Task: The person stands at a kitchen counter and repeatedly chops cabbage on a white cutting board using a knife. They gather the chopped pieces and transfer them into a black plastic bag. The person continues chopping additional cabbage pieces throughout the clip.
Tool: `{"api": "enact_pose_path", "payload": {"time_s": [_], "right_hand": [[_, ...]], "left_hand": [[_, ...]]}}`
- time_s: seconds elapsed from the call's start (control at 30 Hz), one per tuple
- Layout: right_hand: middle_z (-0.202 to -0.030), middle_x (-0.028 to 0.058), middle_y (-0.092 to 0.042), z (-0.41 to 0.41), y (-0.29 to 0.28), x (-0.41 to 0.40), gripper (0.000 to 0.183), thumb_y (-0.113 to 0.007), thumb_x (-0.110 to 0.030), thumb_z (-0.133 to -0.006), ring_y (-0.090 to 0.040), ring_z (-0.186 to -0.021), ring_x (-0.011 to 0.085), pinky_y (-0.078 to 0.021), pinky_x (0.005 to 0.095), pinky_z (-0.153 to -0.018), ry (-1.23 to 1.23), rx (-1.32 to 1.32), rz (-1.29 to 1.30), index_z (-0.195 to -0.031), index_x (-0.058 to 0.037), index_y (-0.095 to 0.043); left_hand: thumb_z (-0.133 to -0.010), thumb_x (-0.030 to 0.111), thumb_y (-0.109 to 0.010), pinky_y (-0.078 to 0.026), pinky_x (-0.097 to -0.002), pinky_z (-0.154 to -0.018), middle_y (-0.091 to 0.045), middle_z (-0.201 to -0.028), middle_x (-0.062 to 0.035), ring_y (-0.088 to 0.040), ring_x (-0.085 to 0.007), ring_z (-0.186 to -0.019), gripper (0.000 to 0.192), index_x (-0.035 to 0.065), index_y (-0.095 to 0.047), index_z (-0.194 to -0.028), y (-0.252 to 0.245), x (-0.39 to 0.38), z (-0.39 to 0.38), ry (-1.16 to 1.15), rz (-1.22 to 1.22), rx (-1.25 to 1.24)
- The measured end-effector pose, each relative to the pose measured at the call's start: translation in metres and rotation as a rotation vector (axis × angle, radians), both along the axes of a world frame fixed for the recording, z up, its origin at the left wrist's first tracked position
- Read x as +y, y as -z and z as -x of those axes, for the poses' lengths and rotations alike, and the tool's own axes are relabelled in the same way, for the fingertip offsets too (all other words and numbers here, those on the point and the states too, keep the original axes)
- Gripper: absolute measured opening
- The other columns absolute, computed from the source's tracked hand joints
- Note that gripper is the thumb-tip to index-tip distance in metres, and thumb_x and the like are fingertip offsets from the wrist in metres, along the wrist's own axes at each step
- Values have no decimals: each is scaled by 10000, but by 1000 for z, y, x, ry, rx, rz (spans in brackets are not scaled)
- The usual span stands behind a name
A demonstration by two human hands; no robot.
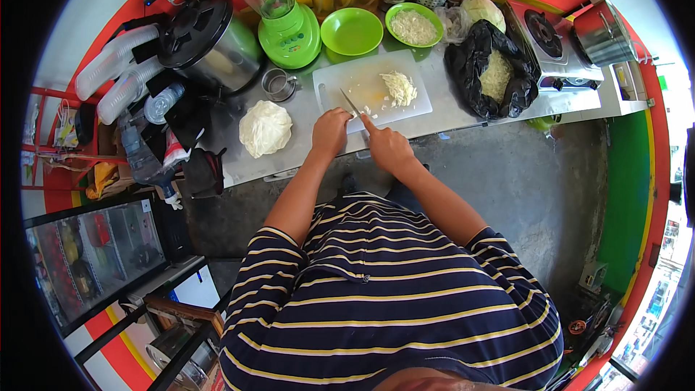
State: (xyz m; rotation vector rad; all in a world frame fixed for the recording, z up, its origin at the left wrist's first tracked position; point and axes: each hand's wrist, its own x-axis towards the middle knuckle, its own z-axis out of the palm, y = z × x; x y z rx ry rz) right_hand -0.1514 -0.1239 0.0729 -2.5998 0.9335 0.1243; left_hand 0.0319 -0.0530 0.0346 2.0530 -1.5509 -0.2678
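My right hand (389, 146) grips a knife (350, 101) by its handle, index finger stretched along it, the blade pointing away from me over a white plastic cutting board (374, 65). Beside the blade, at the board's near edge, is my left hand (331, 129) with its fingers bent together; whether it holds a small piece cannot be told. A pile of shredded cabbage (400, 88) lies on the board's right part, with small scraps near the knife. To the left, a cut cabbage head (265, 128) rests on the metal counter (304, 144).
Behind the board stand a green blender (289, 32), an empty green bowl (352, 31) and a green bowl of shreds (414, 25). A metal cup (278, 85) is at left. Rightward are a black plastic bag of shreds (491, 73) and a gas stove (548, 43) with a pot (604, 32).
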Motion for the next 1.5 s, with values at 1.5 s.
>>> {"api": "enact_pose_path", "payload": {"time_s": [1.5], "right_hand": [[-758,286,-707,27,14,-26,693,-570,-222,-1047,-692,-691,509,-566,612,-691,-6,-119,-81,-1686,-256,-304]], "left_hand": [[-894,120,-745,-558,-445,-871,-711,-967,-86,-674,-331,-998,81,69,-773,-952,0,-13,8,2,35,50]]}}
